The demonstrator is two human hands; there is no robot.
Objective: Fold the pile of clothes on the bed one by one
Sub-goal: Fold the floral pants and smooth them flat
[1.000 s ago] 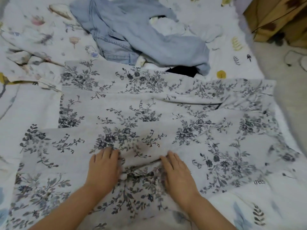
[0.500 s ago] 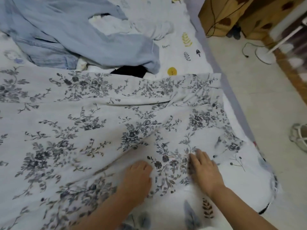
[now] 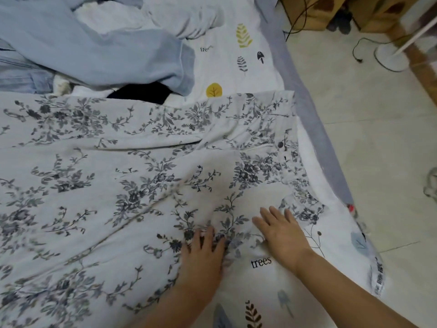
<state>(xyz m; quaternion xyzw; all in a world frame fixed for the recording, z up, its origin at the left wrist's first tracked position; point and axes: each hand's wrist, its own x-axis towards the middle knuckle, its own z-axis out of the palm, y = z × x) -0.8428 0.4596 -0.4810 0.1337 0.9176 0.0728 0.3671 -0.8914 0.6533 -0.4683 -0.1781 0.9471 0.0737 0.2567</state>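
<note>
Now, my left hand (image 3: 203, 253): palm down near the lower right edge of the floral garment (image 3: 132, 185), fingers bent a little, their tips pressing into a small bunch of cloth; I cannot tell whether they truly pinch it.
My right hand (image 3: 282, 233): flat, fingers straight and spread apart, lying just beside my left, partly on the garment's edge and partly on the bedsheet (image 3: 236, 65); it grips nothing.
Floral garment: white with grey-blue flower sprigs, spread wide over the bed, covering most of the near side; creases run across it, and a dark button (image 3: 280, 144) shows near its right edge.
Pile of clothes (image 3: 94, 50): at the far side of the bed, touching the garment's far edge; a light blue garment (image 3: 113, 53) lies on top, pale denim (image 3: 21, 79) at the left, a black piece (image 3: 144, 92) peeking out below.
Bedsheet: white, printed with leaves, a mushroom and the word "trees"; bare at my right and at the far right corner.
Floor (image 3: 378, 138): pale tiles to the right of the bed, with a white fan base (image 3: 390, 58) and a dark cable (image 3: 361, 47) beside it, and wooden furniture (image 3: 331, 10) behind.
</note>
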